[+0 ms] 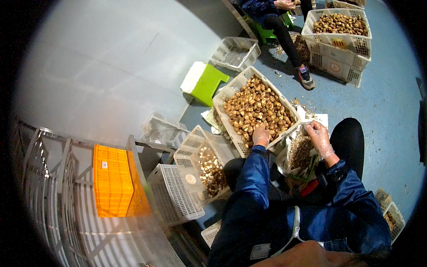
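My left hand [261, 135], in a thin clear glove, reaches into the near edge of a white plastic crate [229, 116] heaped with small brown, pale-patched lumps that look like mushrooms [255, 107]. Its fingers are curled down against the pile, and whatever they grip is hidden. To the right, my gloved right hand [318, 139] is closed in a pinch above a pale lined container [284, 162] of brown scraps [300, 152] between my knees. I cannot make out what lies between its fingertips.
A second white crate [186, 155] at my left knee holds paler pieces. Beyond stand a green stool [209, 84] and an open white crate [249, 60]. An orange crate [111, 182] rests on a metal rack at left. Far right, another person's leg [289, 46] is beside stacked crates [333, 64].
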`<action>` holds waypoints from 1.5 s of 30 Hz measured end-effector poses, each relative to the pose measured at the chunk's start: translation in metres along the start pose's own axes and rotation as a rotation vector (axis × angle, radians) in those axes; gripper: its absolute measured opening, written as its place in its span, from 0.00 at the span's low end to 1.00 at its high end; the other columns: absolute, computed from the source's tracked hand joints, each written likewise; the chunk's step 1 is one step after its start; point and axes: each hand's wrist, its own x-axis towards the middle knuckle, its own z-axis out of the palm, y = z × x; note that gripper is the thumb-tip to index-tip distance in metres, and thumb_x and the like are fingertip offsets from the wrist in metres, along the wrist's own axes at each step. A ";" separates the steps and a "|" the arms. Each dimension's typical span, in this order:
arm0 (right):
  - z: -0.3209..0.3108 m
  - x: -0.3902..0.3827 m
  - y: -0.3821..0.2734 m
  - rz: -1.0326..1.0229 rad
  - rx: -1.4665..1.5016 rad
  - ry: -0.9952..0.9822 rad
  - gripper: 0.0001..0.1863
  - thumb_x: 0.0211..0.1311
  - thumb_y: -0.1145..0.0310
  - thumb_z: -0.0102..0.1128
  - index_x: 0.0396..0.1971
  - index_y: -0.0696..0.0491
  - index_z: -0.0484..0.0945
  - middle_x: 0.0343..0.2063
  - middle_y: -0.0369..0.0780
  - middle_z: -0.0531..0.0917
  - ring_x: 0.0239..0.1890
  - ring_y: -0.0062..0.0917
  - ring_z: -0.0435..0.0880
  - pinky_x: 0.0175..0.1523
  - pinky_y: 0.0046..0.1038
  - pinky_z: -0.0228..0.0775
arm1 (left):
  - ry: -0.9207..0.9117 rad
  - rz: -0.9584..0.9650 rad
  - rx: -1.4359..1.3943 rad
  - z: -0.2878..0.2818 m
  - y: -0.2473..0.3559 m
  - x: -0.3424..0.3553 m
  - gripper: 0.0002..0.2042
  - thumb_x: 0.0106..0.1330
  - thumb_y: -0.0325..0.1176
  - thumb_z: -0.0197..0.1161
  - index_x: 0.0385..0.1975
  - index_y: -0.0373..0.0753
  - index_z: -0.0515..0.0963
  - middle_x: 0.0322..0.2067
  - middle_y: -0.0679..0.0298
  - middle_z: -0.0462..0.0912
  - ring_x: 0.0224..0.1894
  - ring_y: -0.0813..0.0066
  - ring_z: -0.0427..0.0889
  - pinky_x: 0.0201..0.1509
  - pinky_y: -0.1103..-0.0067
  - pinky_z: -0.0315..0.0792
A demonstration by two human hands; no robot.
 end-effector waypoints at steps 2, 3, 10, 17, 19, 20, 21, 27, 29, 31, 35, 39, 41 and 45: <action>-0.017 -0.003 0.012 0.045 -0.039 -0.005 0.11 0.66 0.67 0.56 0.25 0.54 0.71 0.24 0.28 0.71 0.28 0.11 0.65 0.34 0.20 0.62 | -0.132 -0.123 -0.110 0.021 0.027 -0.005 0.15 0.68 0.32 0.55 0.53 0.44 0.77 0.43 0.63 0.82 0.39 0.60 0.80 0.46 0.68 0.79; -0.009 0.000 0.002 0.061 -0.016 -0.048 0.10 0.66 0.66 0.56 0.26 0.54 0.72 0.25 0.28 0.72 0.28 0.12 0.66 0.35 0.20 0.62 | -0.133 0.002 0.185 0.013 0.016 -0.002 0.15 0.68 0.32 0.56 0.53 0.44 0.77 0.44 0.64 0.82 0.41 0.60 0.80 0.49 0.67 0.78; -0.010 -0.006 -0.035 0.192 0.139 -0.084 0.12 0.62 0.67 0.60 0.22 0.55 0.72 0.21 0.27 0.70 0.26 0.12 0.65 0.31 0.20 0.61 | -0.104 -0.184 -0.946 -0.058 0.100 -0.051 0.22 0.64 0.34 0.64 0.58 0.38 0.71 0.39 0.62 0.81 0.34 0.79 0.78 0.37 0.80 0.71; -0.002 -0.010 -0.065 0.034 0.093 -0.175 0.10 0.59 0.68 0.63 0.28 0.60 0.76 0.46 0.43 0.81 0.52 0.24 0.76 0.54 0.27 0.66 | -0.317 -0.057 -1.467 -0.088 0.115 -0.112 0.20 0.66 0.35 0.62 0.55 0.34 0.71 0.36 0.66 0.79 0.38 0.80 0.78 0.41 0.81 0.74; -0.002 -0.013 -0.074 0.008 0.122 -0.193 0.09 0.60 0.68 0.63 0.30 0.60 0.78 0.45 0.42 0.82 0.51 0.24 0.76 0.53 0.27 0.67 | -0.328 -0.090 -1.476 -0.096 0.124 -0.128 0.19 0.67 0.33 0.60 0.56 0.34 0.70 0.37 0.67 0.77 0.39 0.79 0.79 0.43 0.82 0.74; -0.004 -0.014 -0.068 0.017 0.130 -0.192 0.10 0.61 0.67 0.62 0.33 0.60 0.79 0.45 0.41 0.82 0.49 0.22 0.77 0.52 0.28 0.68 | -0.346 -0.104 -1.485 -0.098 0.131 -0.134 0.18 0.68 0.32 0.58 0.56 0.34 0.70 0.38 0.67 0.76 0.39 0.78 0.79 0.44 0.83 0.75; -0.004 -0.015 -0.071 0.062 0.156 -0.214 0.10 0.62 0.67 0.61 0.33 0.60 0.79 0.45 0.41 0.82 0.48 0.22 0.77 0.52 0.28 0.69 | -0.340 -0.099 -1.466 -0.097 0.129 -0.136 0.18 0.68 0.32 0.58 0.56 0.34 0.70 0.38 0.67 0.76 0.40 0.78 0.79 0.45 0.82 0.75; -0.004 -0.016 -0.078 0.029 0.095 -0.265 0.10 0.64 0.67 0.59 0.34 0.60 0.78 0.41 0.38 0.82 0.42 0.18 0.76 0.48 0.25 0.70 | -0.264 -0.042 -1.354 -0.088 0.123 -0.143 0.17 0.68 0.33 0.59 0.53 0.33 0.71 0.37 0.66 0.79 0.39 0.77 0.80 0.46 0.80 0.75; 0.000 -0.017 -0.076 0.012 0.051 -0.270 0.10 0.64 0.67 0.58 0.34 0.60 0.78 0.40 0.38 0.83 0.42 0.17 0.76 0.47 0.25 0.70 | -0.265 -0.048 -1.392 -0.086 0.118 -0.144 0.16 0.67 0.33 0.60 0.51 0.33 0.72 0.38 0.64 0.80 0.39 0.77 0.80 0.45 0.81 0.75; -0.006 -0.013 -0.065 0.149 0.173 -0.301 0.09 0.65 0.67 0.58 0.33 0.60 0.78 0.40 0.38 0.83 0.41 0.17 0.76 0.47 0.24 0.70 | -0.299 -0.058 -1.505 -0.086 0.124 -0.145 0.16 0.65 0.33 0.63 0.49 0.33 0.72 0.38 0.62 0.80 0.37 0.77 0.79 0.43 0.80 0.75; -0.002 -0.018 -0.079 0.061 0.189 -0.271 0.09 0.65 0.67 0.58 0.31 0.58 0.77 0.32 0.33 0.81 0.35 0.14 0.74 0.42 0.22 0.69 | -0.242 -0.105 -1.446 -0.090 0.125 -0.149 0.15 0.68 0.34 0.60 0.51 0.35 0.72 0.41 0.65 0.79 0.39 0.76 0.81 0.46 0.80 0.77; 0.002 -0.018 -0.070 -0.011 0.149 -0.201 0.09 0.65 0.67 0.58 0.30 0.57 0.76 0.31 0.31 0.79 0.33 0.12 0.73 0.39 0.21 0.67 | -0.247 -0.087 -1.481 -0.088 0.129 -0.149 0.13 0.67 0.32 0.61 0.47 0.35 0.73 0.39 0.63 0.79 0.38 0.76 0.80 0.45 0.80 0.76; -0.005 -0.014 -0.058 0.186 0.331 -0.289 0.09 0.65 0.67 0.58 0.29 0.58 0.76 0.32 0.34 0.80 0.35 0.14 0.75 0.41 0.22 0.68 | -0.270 -0.125 -1.537 -0.088 0.130 -0.148 0.12 0.67 0.32 0.62 0.46 0.35 0.73 0.39 0.63 0.79 0.38 0.77 0.80 0.45 0.80 0.76; 0.003 -0.019 -0.072 -0.208 0.030 -0.217 0.10 0.65 0.67 0.58 0.26 0.57 0.76 0.27 0.30 0.77 0.32 0.12 0.72 0.39 0.21 0.67 | -0.231 -0.086 -1.481 -0.086 0.124 -0.146 0.11 0.67 0.33 0.61 0.46 0.36 0.73 0.39 0.64 0.79 0.37 0.77 0.80 0.44 0.80 0.77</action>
